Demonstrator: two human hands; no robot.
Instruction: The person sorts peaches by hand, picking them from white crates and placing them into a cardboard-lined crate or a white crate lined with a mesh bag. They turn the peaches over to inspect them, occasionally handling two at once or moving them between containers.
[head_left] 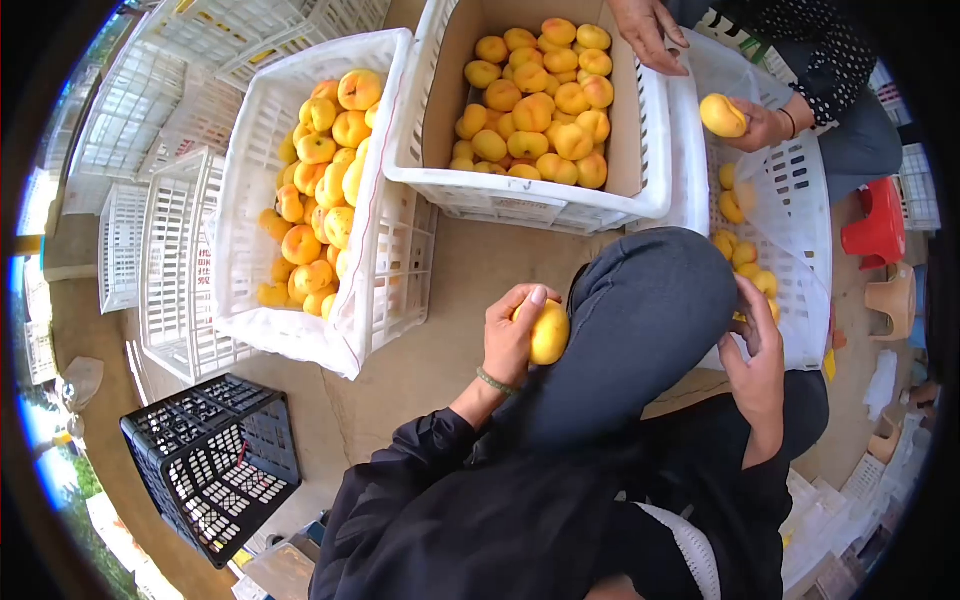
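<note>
My left hand (512, 340) is closed around a yellow peach (549, 333), held beside my raised knee. My right hand (757, 355) is empty by the other side of the knee, fingers apart, near the edge of the white crate (815, 255) on the right. Several yellow peaches (745, 255) lie in that crate, partly under thin white lining. Straight ahead, a white crate (655, 190) lined with cardboard holds many peaches (533, 112). To the left, more orange-yellow peaches (318, 190) fill a tilted, cloth-lined white crate (245, 190).
Across from me, a co-worker's hand (765, 125) grips a peach (722, 115); their other hand (648, 32) rests near the middle crate's rim. A black crate (215, 460) lies at lower left. White crates (180, 250) stand at far left, a red stool (873, 222) at right.
</note>
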